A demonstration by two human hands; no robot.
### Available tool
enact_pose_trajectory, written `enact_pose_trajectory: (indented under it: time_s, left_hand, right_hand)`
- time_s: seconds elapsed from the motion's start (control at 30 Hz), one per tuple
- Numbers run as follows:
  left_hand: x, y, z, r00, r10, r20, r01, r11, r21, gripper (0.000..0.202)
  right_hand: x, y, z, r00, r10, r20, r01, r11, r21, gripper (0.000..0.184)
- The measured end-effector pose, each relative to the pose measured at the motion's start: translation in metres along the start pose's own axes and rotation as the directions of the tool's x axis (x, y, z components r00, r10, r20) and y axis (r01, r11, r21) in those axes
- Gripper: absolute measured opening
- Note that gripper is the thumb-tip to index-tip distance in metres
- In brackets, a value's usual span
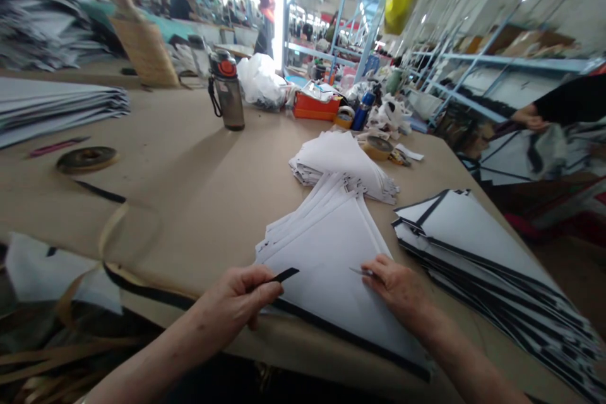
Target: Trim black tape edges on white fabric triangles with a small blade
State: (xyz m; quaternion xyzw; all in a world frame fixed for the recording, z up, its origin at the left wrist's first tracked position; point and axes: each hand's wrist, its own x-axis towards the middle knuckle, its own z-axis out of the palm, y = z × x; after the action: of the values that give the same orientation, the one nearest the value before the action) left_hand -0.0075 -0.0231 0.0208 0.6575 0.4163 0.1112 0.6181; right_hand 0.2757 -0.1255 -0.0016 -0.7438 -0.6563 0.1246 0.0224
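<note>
My left hand (239,304) is closed in a pinch on the end of a black tape strip (286,275), which trails left along the table's front edge. My right hand (396,286) rests on the top sheet of a fanned stack of white triangular pieces (326,246), fingers curled around a thin grey tool I cannot make out. A black strip runs along the near edge of that top sheet.
A stack of white pieces with black edging (478,246) lies to the right, another white pile (343,164) behind. On the tan table (199,183) stand a water bottle (228,91), tape rolls (86,158), an orange box (315,106). Another person's hand (528,117) reaches in at the right.
</note>
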Motion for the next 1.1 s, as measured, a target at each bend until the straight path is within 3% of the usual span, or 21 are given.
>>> enact_pose_trajectory:
  time_s: [0.13,0.2,0.3,0.37,0.47,0.57,0.67,0.77,0.87,0.97,1.1]
  left_hand:
    - [0.006,0.001,0.004,0.999,-0.003,-0.036,0.002,0.999,-0.051,0.036]
    - [0.008,0.003,0.007,0.999,-0.008,-0.049,0.005,0.998,-0.063,0.034]
    - [0.009,0.008,0.012,0.998,-0.004,-0.064,-0.001,0.998,-0.069,0.030]
    - [0.009,0.010,0.016,0.998,-0.001,-0.069,-0.003,0.998,-0.064,0.029]
    - [0.009,0.012,0.019,0.997,0.016,-0.078,-0.018,1.000,-0.020,0.029]
    - [0.009,0.011,0.020,0.994,0.067,-0.086,-0.063,0.997,0.048,0.029]
    - [0.009,0.008,0.015,0.990,0.113,-0.088,-0.103,0.988,0.117,0.029]
    - [0.007,0.002,0.003,0.974,0.207,-0.096,-0.174,0.946,0.272,0.031]
    - [0.003,-0.004,-0.016,0.957,0.277,-0.084,-0.212,0.868,0.449,0.033]
    - [-0.002,-0.007,-0.035,0.972,0.228,-0.056,-0.155,0.802,0.577,0.038]
    - [-0.013,-0.013,-0.054,0.977,0.172,-0.123,-0.041,0.725,0.687,0.042]
  right_hand:
    - [-0.007,0.002,-0.001,1.000,-0.020,0.002,0.020,0.995,0.103,0.024]
    - [-0.006,-0.002,-0.007,0.999,-0.013,-0.035,0.021,0.965,0.260,0.022]
    - [0.002,-0.022,-0.021,0.992,0.095,-0.085,-0.023,0.791,0.612,0.024]
    - [0.011,-0.041,-0.030,0.990,0.137,-0.016,-0.073,0.622,0.779,0.029]
    - [0.023,-0.070,-0.033,0.993,0.063,0.101,-0.119,0.448,0.886,0.032]
    - [0.032,-0.089,-0.027,0.995,-0.005,0.103,-0.093,0.375,0.922,0.027]
    - [0.035,-0.094,-0.021,0.997,-0.059,0.056,-0.028,0.400,0.916,0.018]
    - [0.032,-0.085,-0.022,0.997,-0.056,0.055,-0.027,0.415,0.910,0.019]
    - [0.026,-0.063,-0.028,0.998,0.018,0.059,-0.062,0.351,0.934,0.021]
    - [0.018,-0.033,-0.034,0.992,0.120,0.024,-0.060,0.302,0.951,0.024]
    - [0.011,0.006,-0.042,0.961,0.275,-0.028,-0.058,0.299,0.952,0.029]
